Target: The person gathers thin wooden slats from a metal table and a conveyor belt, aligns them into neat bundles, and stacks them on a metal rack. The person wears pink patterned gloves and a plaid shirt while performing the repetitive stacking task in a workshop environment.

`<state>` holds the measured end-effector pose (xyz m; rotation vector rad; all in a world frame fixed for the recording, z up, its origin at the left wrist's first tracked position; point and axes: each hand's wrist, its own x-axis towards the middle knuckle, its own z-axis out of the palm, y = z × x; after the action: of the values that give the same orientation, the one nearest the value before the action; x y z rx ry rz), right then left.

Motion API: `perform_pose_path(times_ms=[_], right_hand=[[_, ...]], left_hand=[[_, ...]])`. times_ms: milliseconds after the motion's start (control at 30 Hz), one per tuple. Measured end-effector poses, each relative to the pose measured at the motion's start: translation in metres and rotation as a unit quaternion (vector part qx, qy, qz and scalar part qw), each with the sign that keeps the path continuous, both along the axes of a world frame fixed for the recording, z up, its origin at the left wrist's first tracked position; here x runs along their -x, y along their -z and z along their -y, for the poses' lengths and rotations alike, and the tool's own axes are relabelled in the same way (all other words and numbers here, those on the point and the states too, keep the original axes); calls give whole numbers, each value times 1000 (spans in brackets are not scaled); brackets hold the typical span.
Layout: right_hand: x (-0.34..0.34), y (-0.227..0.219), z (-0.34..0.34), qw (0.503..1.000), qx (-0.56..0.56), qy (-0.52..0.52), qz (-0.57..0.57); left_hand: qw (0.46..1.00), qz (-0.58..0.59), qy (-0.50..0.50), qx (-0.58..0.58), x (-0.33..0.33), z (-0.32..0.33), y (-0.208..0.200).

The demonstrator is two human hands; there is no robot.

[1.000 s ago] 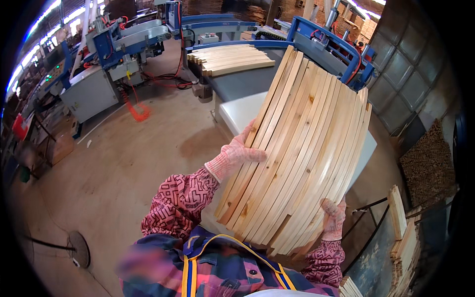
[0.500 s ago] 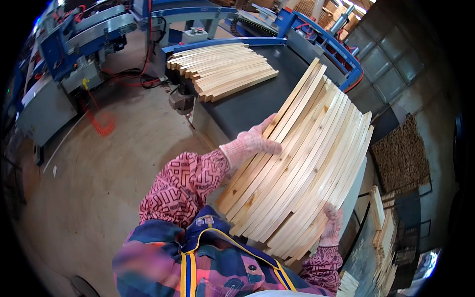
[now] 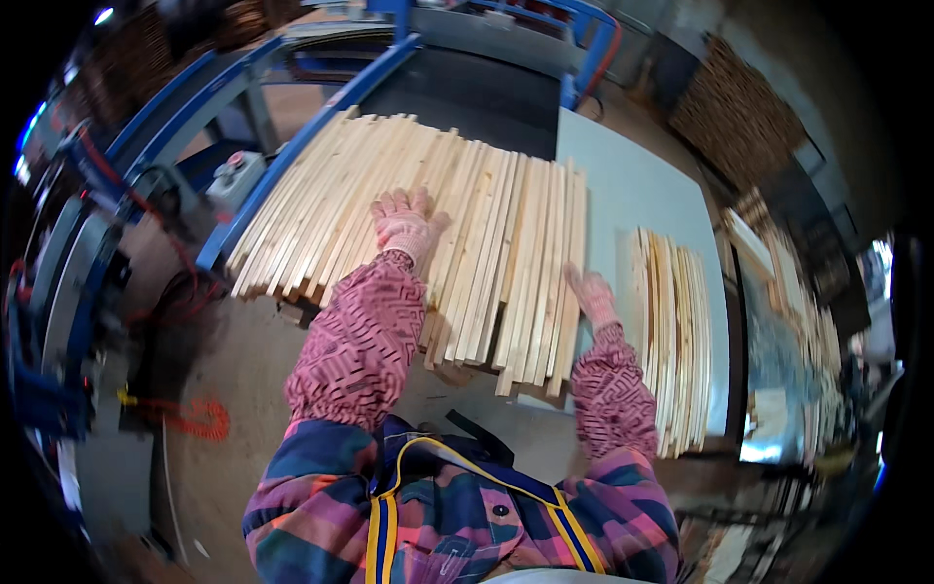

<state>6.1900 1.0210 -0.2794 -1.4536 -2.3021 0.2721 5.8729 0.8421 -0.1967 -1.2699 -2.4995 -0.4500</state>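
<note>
A wide row of pale wooden strips [image 3: 486,243] lies side by side across the dark conveyor belt [image 3: 457,92] and the pale green tabletop [image 3: 637,161]. On top of the strips, near the row's middle, my gloved left hand [image 3: 409,226] rests with its fingers spread. My gloved right hand [image 3: 592,294] is at the row's right side, its fingers stretched out along the outermost strip. Neither hand is wrapped around a strip. The near ends of the strips are uneven, some jutting toward me.
Another, smaller batch of wooden strips [image 3: 671,341] lies to the right on the tabletop. A grey control box with a red button [image 3: 233,175] stands left of the blue conveyor frame [image 3: 282,161]. An orange coiled hose [image 3: 199,419] hangs at the lower left. More wood is stacked at the far right.
The bundle I held between both hands now lies beside the strips on the belt, forming one row. My left hand has gone from gripping the bundle's edge to lying flat on top.
</note>
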Motion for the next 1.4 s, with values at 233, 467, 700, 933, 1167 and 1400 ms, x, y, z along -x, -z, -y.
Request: perform_pose_path(times_ms=[233,467,700,933,1167,1400], right_hand=[[1,12,93,985,77,93,-124],[-29,-9,111,963,202,175,44],[23,-27,151,966,129,221,-33],[-57,-5,40,963,74,260,-15],[-31,4,46,941,148,298,56],[-46,32,100,920,166,349,71]], left_hand=[[999,-10,38,23,-1,32,6],[993,-3,67,95,-16,24,29],[922,272,163,-221,99,41,73],[958,-178,-110,-195,201,88,-13],[964,-157,-203,-73,297,97,-44],[954,-224,-199,-34,326,84,6]])
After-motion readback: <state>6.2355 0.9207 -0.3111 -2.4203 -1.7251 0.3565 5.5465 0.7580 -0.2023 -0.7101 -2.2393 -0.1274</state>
